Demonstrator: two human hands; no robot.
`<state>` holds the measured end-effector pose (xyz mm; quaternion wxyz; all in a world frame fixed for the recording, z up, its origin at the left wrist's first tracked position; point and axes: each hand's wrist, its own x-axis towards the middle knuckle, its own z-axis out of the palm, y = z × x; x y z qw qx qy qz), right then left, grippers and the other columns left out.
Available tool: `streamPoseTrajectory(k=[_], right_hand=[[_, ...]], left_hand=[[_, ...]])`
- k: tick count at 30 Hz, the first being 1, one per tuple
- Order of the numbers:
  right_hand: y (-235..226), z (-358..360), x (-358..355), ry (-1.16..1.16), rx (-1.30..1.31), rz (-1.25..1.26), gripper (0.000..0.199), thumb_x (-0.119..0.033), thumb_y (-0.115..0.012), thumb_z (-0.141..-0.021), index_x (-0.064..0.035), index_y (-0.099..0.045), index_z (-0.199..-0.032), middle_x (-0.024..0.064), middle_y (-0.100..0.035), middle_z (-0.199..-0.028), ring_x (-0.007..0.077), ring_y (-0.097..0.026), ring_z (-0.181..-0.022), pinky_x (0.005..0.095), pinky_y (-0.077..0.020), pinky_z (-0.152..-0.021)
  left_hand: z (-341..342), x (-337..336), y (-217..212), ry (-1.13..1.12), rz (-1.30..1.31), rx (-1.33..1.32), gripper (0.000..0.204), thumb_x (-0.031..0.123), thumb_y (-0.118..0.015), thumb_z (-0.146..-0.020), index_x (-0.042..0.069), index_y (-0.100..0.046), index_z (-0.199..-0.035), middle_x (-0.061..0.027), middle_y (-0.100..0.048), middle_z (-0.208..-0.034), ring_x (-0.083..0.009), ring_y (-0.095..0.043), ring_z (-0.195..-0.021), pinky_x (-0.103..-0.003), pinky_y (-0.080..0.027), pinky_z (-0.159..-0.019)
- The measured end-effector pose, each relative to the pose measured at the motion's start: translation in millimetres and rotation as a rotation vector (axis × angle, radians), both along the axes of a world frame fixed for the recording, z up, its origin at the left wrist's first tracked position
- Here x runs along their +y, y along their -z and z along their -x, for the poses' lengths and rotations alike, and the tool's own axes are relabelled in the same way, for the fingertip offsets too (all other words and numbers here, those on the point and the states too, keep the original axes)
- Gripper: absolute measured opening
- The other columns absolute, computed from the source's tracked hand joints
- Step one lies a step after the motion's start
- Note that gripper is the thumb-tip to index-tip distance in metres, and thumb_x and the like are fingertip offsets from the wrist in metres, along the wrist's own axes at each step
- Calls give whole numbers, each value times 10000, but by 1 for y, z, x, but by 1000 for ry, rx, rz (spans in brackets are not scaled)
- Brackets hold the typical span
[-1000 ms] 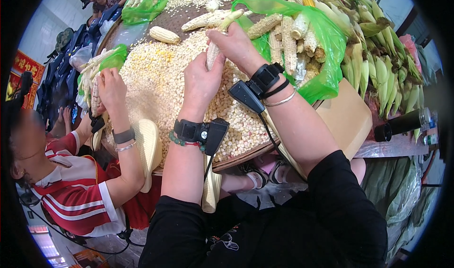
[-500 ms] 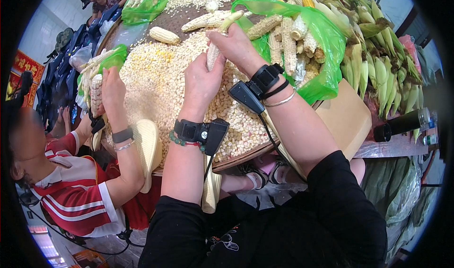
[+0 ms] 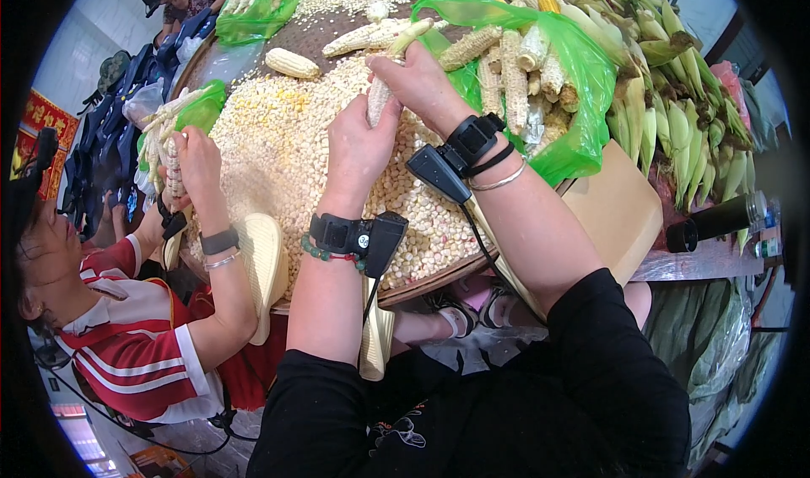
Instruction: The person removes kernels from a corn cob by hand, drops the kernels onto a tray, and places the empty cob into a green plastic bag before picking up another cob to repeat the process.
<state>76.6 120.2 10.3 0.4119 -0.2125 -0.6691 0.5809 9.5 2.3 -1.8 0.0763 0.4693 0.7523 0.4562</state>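
Note:
A pale corn cob (image 3: 378, 105) is between my two hands over the heap of loose white and yellow kernels (image 3: 278, 136). My left hand (image 3: 359, 145) is closed around its lower part, thumb along the side. From the upper right, my right hand (image 3: 426, 86) grips the upper part, its fingers closed and partly hidden. Just beyond my right hand, a few pale cobs (image 3: 367, 37) lie on the kernels. A whole pale ear of corn (image 3: 293, 63) rests farther left.
A green plastic bag (image 3: 586, 73) full of stripped cobs stands at the right, beside a pile of corn in husks (image 3: 666, 98). The round tray's rim (image 3: 439, 280) curves in front of me. At my left, a co-worker's hand (image 3: 199, 162) works on another cob.
My hands and the cob stay almost in place. The co-worker's raised hand at the left has lowered slightly, and their head has shifted.

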Motion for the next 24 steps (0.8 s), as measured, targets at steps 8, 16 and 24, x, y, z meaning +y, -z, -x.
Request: streamPoseTrajectory(k=[8,16,24], right_hand=[[-1,1,-4,-9,11,-11,381,-204,-662,-829,85,-601,-1068,163,-683,-932,223,-664,-847,340,-528,-734],[15,13,9,-47,134,-99,421,-239,-666,-827,88,-590,-1081,184,-677,-932,237,-664,-853,350,-526,-737],[22,18,14,-18,83,-86,462,-276,-676,-813,98,-592,-1071,230,-671,-973,300,-671,-900,380,-521,-794]], left_hand=[[-4,-5,-6,-7,31,50,368,319,-659,-902,-38,-588,-847,-92,-595,-605,-156,-564,-481,-315,-432,-464],[-7,-5,-8,8,18,52,353,278,-665,-887,-56,-566,-836,-130,-597,-622,-191,-585,-509,-342,-445,-493],[-3,-3,-3,7,43,82,355,278,-659,-900,-38,-528,-804,-103,-579,-591,-165,-563,-452,-322,-425,-430]])
